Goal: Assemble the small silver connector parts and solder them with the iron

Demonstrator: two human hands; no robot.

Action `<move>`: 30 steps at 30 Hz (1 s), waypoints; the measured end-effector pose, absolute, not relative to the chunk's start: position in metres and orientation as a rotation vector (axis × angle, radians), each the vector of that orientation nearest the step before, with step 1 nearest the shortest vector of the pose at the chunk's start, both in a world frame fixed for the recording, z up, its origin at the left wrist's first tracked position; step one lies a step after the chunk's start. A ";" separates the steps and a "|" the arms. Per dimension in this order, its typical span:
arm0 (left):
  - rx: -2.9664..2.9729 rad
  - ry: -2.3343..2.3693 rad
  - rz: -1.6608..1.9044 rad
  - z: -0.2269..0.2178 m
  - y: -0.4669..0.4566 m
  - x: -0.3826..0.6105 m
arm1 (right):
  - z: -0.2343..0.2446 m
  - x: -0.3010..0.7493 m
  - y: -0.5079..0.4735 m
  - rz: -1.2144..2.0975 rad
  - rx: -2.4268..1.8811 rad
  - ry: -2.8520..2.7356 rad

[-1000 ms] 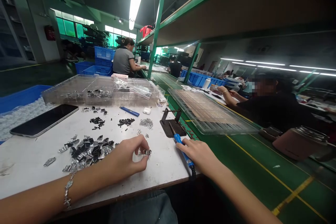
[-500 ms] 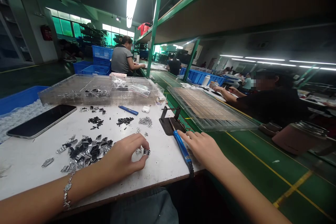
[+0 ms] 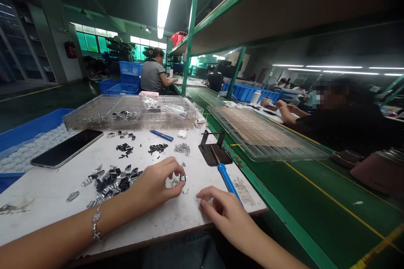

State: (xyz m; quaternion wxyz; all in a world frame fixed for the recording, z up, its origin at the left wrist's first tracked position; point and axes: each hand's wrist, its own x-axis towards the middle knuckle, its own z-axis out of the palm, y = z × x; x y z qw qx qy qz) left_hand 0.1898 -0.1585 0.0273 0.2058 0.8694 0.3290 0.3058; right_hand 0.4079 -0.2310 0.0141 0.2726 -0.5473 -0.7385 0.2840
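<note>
Between the thumb and fingertips of my left hand (image 3: 158, 183) is a small shiny metal piece (image 3: 182, 178) with dark parts. My right hand (image 3: 225, 212) hovers over the front of the white tabletop, fingers curved and apart, with nothing in them. Beside it, a blue-handled soldering iron (image 3: 226, 175) leans with its tip on a black metal stand (image 3: 207, 154); my hand hides the handle's lower end. A heap of silver and black metal pieces (image 3: 115, 180) lies left of my left hand. Farther back are black bits (image 3: 158, 148) and tiny silver parts (image 3: 182, 149).
A phone (image 3: 67, 147), a blue pen-like tool (image 3: 161, 135) and a white case (image 3: 182, 133) lie on the table. Behind stands a clear compartment box (image 3: 91, 124); another clear tray (image 3: 268, 151) sits right. A blue bin (image 3: 59, 115) is at left. Other people sit farther off.
My right hand has moved off the soldering iron, toward the table's front edge and my left hand. The left hand still pinches the metal piece. The whole view has shifted slightly.
</note>
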 end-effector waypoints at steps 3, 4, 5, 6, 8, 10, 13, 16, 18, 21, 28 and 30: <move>2.398 0.972 0.964 0.036 -0.145 0.179 | 0.003 0.410 -0.226 0.847 -1.489 -1.808; 2.388 1.013 1.003 0.040 -0.140 0.175 | 0.002 0.412 -0.225 0.816 -1.484 -1.781; 2.379 1.057 1.032 0.043 -0.135 0.171 | 0.003 0.414 -0.224 0.756 -1.476 -1.782; 2.368 1.103 1.050 0.045 -0.131 0.167 | 0.005 0.416 -0.224 0.685 -1.465 -1.801; 2.336 1.180 1.062 0.050 -0.125 0.161 | 0.009 0.419 -0.224 0.576 -1.451 -1.855; 2.288 1.238 1.064 0.053 -0.120 0.155 | 0.011 0.420 -0.226 0.556 -1.446 -1.911; 2.231 1.307 1.108 0.058 -0.111 0.145 | 0.006 0.417 -0.229 0.558 -1.433 -2.006; 2.117 1.448 1.174 0.063 -0.094 0.125 | -0.002 0.412 -0.232 0.546 -1.433 -2.051; 1.925 1.548 1.132 0.065 -0.081 0.107 | -0.006 0.410 -0.232 0.540 -1.464 -2.028; 1.718 1.607 1.075 0.064 -0.061 0.078 | -0.009 0.410 -0.231 0.546 -1.490 -1.992; 1.638 1.795 1.031 0.039 -0.037 0.039 | -0.011 0.411 -0.231 0.525 -1.468 -1.989; 1.627 1.809 1.007 0.032 -0.036 0.036 | -0.012 0.411 -0.232 0.515 -1.465 -1.990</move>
